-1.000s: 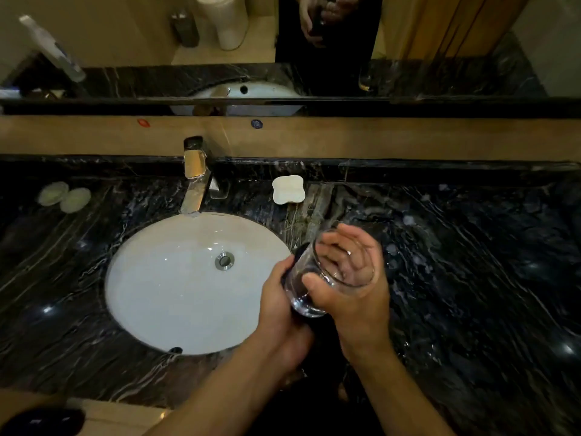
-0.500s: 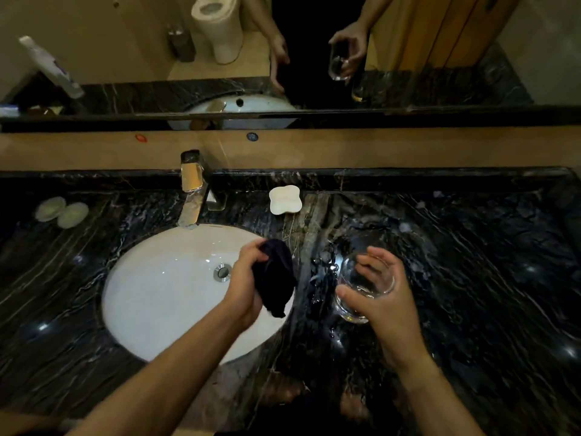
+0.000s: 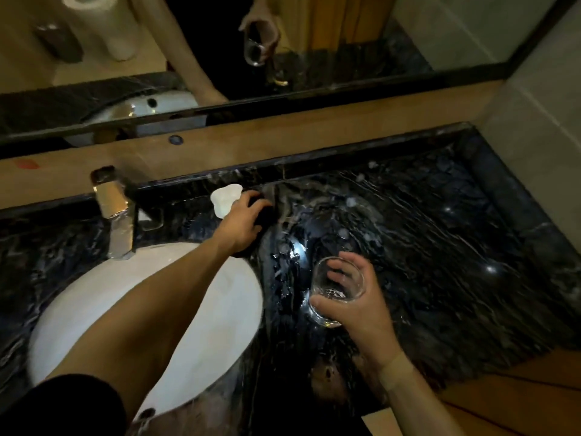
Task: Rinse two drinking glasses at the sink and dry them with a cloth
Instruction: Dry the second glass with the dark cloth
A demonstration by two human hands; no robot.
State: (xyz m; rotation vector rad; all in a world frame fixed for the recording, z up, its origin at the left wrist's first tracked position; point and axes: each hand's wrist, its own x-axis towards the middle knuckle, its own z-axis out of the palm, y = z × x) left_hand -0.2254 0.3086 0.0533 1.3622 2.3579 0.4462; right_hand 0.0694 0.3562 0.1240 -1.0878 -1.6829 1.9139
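My right hand (image 3: pixel 355 305) grips a clear drinking glass (image 3: pixel 334 291) just above the dark marble counter (image 3: pixel 440 234), right of the basin. My left hand (image 3: pixel 243 220) reaches across the white sink (image 3: pixel 220 325) to the back of the counter. It holds the dark cloth (image 3: pixel 262 212) down on the marble beside a white soap dish (image 3: pixel 224 199). The cloth is mostly hidden under the hand and hard to tell from the dark stone. A second glass does not show on the counter.
A chrome faucet (image 3: pixel 114 215) stands behind the basin. A mirror (image 3: pixel 283 42) runs along the back wall above a wooden ledge (image 3: pixel 314 130). A tiled wall (image 3: pixel 534 121) closes the counter on the right.
My left hand has carried the cloth from above the basin's right rim to the back of the counter by the soap dish. The right hand keeps the glass in about the same place. The view swung right.
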